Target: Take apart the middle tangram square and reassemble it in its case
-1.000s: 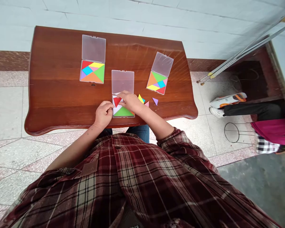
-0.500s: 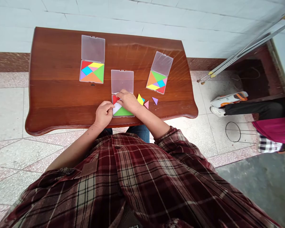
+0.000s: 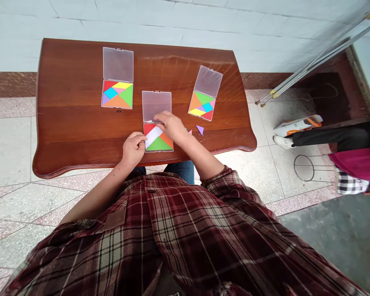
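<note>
Left hand (image 3: 133, 149) curled at left edge of middle box (image 3: 153, 136); right hand (image 3: 173, 126) was over its hinge (image 3: 148, 122); couldn't tell either grip.

No text can be read, not even on the brown patch (image 3: 115, 220)

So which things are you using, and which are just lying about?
Seemingly in use:
- open clear plastic middle case
- its red triangle, green triangle, orange triangle
- loose purple triangle, pink piece

Probably just lying about:
- filled clear plastic left case
- filled clear plastic right case
- white-and-orange package
</note>
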Tool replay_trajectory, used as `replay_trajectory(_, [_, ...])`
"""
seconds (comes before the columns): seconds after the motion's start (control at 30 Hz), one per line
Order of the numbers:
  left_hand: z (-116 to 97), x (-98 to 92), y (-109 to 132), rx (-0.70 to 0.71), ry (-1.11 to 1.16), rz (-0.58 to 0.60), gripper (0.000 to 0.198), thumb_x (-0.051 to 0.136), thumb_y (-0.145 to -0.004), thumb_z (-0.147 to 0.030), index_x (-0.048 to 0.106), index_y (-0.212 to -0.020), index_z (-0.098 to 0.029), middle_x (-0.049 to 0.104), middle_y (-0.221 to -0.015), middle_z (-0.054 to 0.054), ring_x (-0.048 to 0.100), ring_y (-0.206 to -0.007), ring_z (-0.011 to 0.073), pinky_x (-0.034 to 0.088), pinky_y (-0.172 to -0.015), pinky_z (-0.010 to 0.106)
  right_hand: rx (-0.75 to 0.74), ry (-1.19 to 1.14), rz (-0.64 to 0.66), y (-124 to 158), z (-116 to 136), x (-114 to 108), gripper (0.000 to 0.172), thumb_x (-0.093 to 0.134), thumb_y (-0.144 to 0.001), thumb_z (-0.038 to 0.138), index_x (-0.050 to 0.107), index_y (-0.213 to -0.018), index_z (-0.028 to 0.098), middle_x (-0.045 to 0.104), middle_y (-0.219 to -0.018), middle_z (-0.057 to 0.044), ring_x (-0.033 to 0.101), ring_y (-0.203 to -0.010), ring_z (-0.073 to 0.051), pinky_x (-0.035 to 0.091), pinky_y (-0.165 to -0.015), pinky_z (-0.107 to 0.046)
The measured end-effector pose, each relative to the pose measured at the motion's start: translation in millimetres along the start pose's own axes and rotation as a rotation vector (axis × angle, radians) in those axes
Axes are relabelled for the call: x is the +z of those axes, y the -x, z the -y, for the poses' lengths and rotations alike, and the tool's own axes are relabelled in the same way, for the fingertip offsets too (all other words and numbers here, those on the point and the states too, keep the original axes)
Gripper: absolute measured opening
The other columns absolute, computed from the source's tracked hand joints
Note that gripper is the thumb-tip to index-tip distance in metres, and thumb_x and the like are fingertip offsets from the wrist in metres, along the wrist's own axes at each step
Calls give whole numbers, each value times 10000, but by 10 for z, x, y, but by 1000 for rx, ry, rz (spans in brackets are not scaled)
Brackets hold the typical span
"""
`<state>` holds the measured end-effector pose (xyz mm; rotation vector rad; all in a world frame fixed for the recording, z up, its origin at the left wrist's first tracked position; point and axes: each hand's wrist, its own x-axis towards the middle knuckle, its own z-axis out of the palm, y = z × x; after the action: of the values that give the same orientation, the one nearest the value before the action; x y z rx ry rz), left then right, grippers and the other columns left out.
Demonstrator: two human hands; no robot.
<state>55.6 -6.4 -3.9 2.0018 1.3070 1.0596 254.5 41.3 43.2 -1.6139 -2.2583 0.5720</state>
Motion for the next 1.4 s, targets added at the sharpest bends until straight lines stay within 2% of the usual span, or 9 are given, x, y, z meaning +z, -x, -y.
replay_trajectory(0.2, [2, -28, -22, -2, -1, -4, 210, 476, -780, -108, 666, -786, -196, 666, -911, 27, 627, -857, 162, 515, -801, 294, 171, -118, -369, 441, -720, -387, 207, 512, -879, 212, 670, -1012, 221, 673, -999, -60, 615, -955, -217, 491, -898, -405])
replay_trajectory(0.3, [11, -40, -33, 14, -3, -12, 202, 479, -783, -113, 664, -775, -195, 665, -903, 27, 628, -856, 162, 514, -805, 294, 320, -115, -442, 755, -992, -473, 182, 511, -853, 237, 674, -931, 207, 681, -939, -67, 629, -889, -212, 497, -872, -408])
replay_trajectory(0.4, [22, -44, -38, 23, -7, -24, 200, 482, -788, -122, 666, -773, -197, 668, -896, 31, 634, -864, 163, 515, -807, 292, 427, -129, -444, 992, -1084, -439, 189, 506, -837, 243, 671, -917, 201, 690, -934, -70, 635, -872, -211, 498, -880, -411])
replay_trajectory(0.6, [24, -47, -44, 11, -32, -31, 192, 493, -782, -126, 668, -768, -204, 674, -888, 28, 640, -865, 164, 519, -809, 296, 466, -157, -354, 1094, -863, -204, 191, 509, -841, 228, 663, -952, 205, 691, -970, -73, 629, -944, -225, 489, -905, -390])
replay_trajectory(0.73, [19, -50, -49, 5, -29, -27, 192, 488, -784, -128, 665, -763, -201, 668, -892, 31, 636, -872, 169, 521, -811, 302, 410, -131, -237, 980, -574, -126, 172, 534, -860, 238, 655, -974, 195, 669, -963, -69, 609, -880, -211, 484, -850, -355])
replay_trajectory(0.9, [17, -50, -49, -1, -23, -17, 197, 489, -780, -118, 667, -772, -201, 670, -914, 37, 634, -878, 170, 520, -823, 308, 423, 22, -159, 766, -355, -117, 305, 607, -852, 297, 612, -1133, 179, 626, -1101, -106, 587, -979, -252, 476, -830, -366])
replay_trajectory(1.07, [41, -35, -44, 20, -35, -27, 201, 488, -778, -124, 674, -775, -200, 675, -907, 33, 641, -867, 164, 523, -805, 299, 457, 117, -64, 606, -319, -98, 340, 594, -848, 229, 591, -1176, 140, 605, -1131, -146, 600, -975, -283, 479, -841, -406])
replay_trajectory(1.23, [60, -18, -34, 15, -32, -24, 204, 486, -780, -125, 673, -780, -206, 675, -920, 26, 637, -873, 162, 522, -819, 304, 453, 111, -97, 551, -357, -35, 349, 570, -804, 141, 573, -1153, 130, 610, -1097, -162, 592, -1009, -296, 478, -876, -429])
replay_trajectory(1.4, [39, -17, -28, 13, -12, -31, 203, 486, -778, -122, 672, -781, -204, 675, -920, 26, 636, -863, 160, 519, -807, 299, 476, 58, -95, 525, -431, -24, 373, 584, -774, 139, 547, -1145, 119, 611, -1102, -180, 576, -1039, -307, 475, -896, -447])
